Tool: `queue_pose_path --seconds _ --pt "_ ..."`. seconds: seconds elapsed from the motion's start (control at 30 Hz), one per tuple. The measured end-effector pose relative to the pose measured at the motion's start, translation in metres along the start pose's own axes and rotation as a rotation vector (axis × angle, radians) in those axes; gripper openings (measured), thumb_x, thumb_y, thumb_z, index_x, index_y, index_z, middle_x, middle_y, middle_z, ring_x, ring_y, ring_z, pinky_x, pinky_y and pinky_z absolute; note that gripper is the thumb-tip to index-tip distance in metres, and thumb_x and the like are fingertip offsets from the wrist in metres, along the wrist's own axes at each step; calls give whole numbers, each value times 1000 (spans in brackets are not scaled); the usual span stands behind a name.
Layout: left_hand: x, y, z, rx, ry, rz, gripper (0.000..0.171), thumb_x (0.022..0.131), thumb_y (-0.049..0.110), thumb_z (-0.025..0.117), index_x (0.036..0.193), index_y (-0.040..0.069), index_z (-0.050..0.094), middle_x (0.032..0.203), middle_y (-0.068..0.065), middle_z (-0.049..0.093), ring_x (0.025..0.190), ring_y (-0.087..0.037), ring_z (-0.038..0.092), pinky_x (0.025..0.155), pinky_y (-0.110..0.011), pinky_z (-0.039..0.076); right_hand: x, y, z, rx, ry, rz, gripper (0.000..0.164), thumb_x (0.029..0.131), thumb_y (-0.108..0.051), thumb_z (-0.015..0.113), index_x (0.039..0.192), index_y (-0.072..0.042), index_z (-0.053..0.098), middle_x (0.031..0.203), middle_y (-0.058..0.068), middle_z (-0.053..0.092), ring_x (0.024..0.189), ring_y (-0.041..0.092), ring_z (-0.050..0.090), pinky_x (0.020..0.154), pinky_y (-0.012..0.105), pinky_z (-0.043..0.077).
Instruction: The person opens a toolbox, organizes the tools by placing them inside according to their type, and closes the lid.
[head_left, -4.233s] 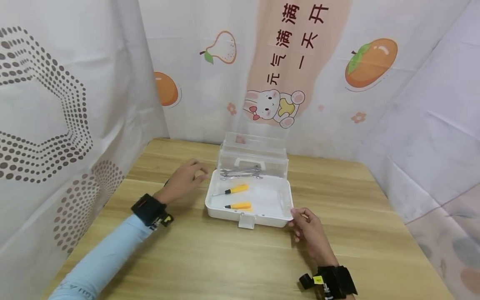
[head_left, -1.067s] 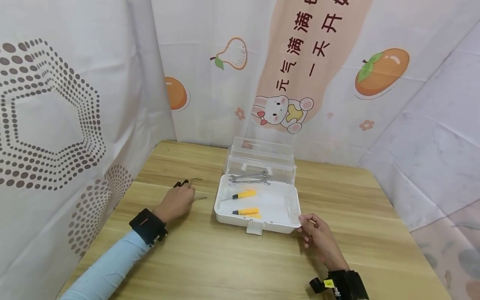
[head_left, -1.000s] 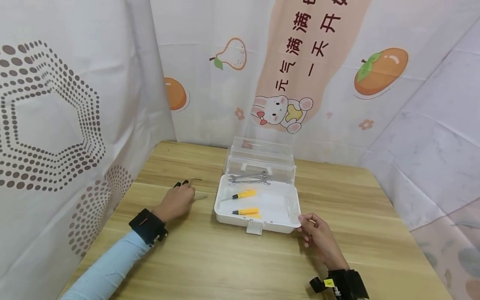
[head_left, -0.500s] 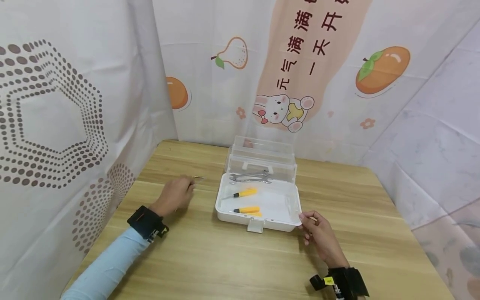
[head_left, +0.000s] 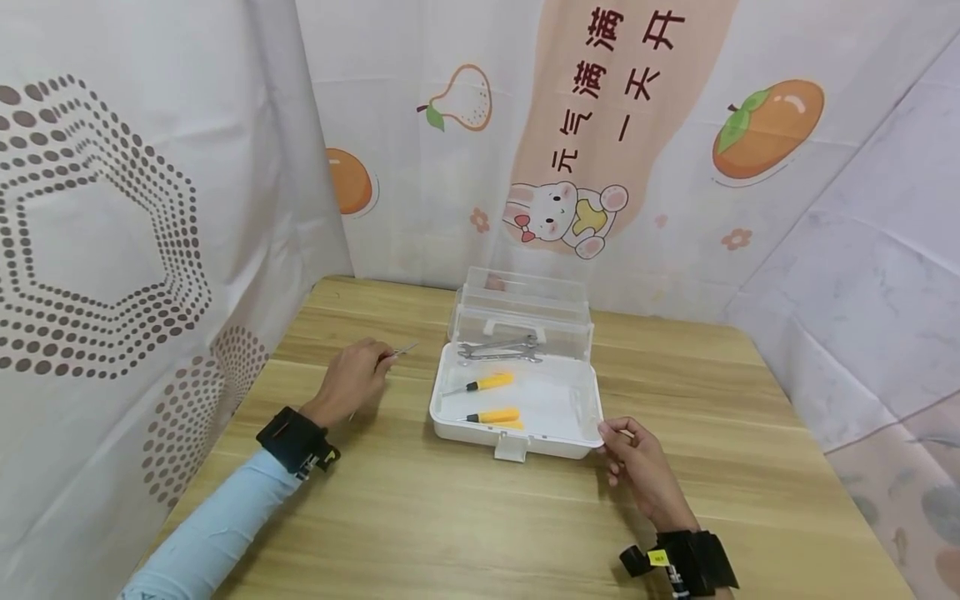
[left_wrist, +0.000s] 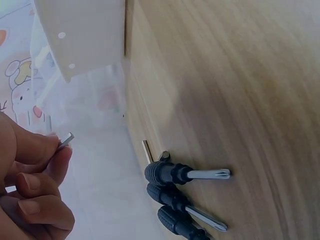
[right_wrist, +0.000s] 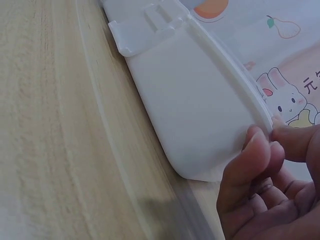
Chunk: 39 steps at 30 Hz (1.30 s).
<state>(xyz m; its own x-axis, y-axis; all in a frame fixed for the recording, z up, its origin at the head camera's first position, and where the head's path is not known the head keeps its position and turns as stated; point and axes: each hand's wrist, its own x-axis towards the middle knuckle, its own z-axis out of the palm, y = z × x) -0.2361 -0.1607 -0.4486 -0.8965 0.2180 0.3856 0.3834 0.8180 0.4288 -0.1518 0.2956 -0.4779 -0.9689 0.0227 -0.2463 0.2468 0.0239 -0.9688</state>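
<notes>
Left of centre in the head view, the left hand [head_left: 352,379] pinched a slim metal rod [left_wrist: 66,140] above the table [head_left: 480,521]. At centre stood the open white box [head_left: 463,431], containing wrenches [head_left: 501,357] and yellow-handled tools [head_left: 493,381]. Right of centre, the right hand [head_left: 642,468] pinched the box's lower right corner.

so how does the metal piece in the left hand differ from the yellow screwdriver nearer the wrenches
The metal piece shows only bare silver, while the yellow screwdriver has a yellow handle with a black collar.
The metal piece is pinched in the left hand, outside the white box; the yellow screwdriver lies untouched inside it.
Both show slim, straight metal.
</notes>
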Motion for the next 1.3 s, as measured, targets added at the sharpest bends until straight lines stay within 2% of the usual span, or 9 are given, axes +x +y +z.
queue_pose_path --seconds 0.23,0.47,0.7,1.3 --pt "2 0 3 10 7 35 13 98 10 71 104 -1 76 87 -8 66 69 -16 57 56 -30 46 3 3 -1 39 -7 -26 27 103 -26 65 115 -5 53 81 4 64 58 12 45 51 25 45" --pt "2 -2 7 -13 41 40 10 97 8 70 101 0 75 86 -7 65 67 -15 55 55 -30 45 4 -2 -3 18 -24 -47 29 103 -28 65 114 -4 52 80 4 65 58 11 45 52 26 45" --pt "4 -3 7 -28 51 24 8 97 9 71 99 2 75 85 -5 64 67 -16 54 55 -31 44 0 -1 -1 11 -10 5 29 103 -28 66 115 -5 52 83 6 64 60 13 45 52 26 45" --pt "8 3 11 -37 31 26 7 97 10 72 99 4 75 86 -4 64 70 -16 57 59 -33 47 1 2 -2 35 -6 7 27 103 -25 66 115 -6 53 82 5 65 59 11 45 51 25 45"
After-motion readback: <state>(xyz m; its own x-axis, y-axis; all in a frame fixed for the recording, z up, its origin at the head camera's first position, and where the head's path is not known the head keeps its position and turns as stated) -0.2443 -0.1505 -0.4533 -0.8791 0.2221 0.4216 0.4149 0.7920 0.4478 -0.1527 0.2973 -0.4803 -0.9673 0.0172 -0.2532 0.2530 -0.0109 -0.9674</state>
